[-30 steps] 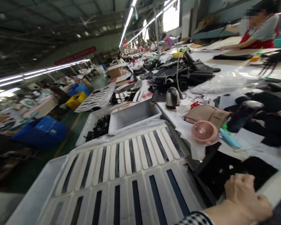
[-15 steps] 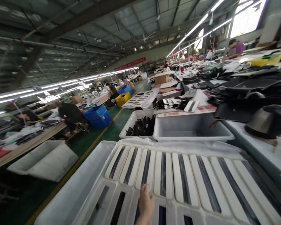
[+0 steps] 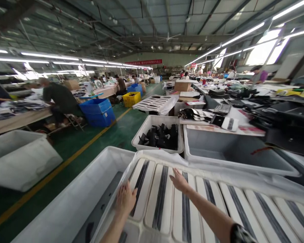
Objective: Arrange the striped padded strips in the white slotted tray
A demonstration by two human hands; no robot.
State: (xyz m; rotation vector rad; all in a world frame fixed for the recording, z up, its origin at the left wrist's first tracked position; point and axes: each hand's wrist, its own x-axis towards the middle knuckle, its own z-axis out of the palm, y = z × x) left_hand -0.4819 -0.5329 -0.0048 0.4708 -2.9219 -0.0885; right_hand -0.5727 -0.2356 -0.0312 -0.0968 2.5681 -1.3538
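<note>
White, rounded oblong pieces (image 3: 160,197), each with a dark lengthwise stripe, lie side by side on a white sheet (image 3: 157,154) in front of me. At the left border of this row is my left hand (image 3: 126,199), thumb apart from its fingers, resting by the sheet's edge. My right hand (image 3: 179,181) reaches in from the right over the far part of the row, fingers stretched out. Nothing shows in either hand. Whether the right fingers touch the pieces I cannot tell.
Left of the sheet stands a large pale bin (image 3: 73,202) with dark items at its bottom. Beyond are a tub of black parts (image 3: 158,136) and a grey tub (image 3: 233,152). Blue bins (image 3: 98,113) and a seated person (image 3: 59,99) are across the aisle.
My view has levelled and turned left. One hand was visible low over the pieces; now both of my hands are in view at the row's left end.
</note>
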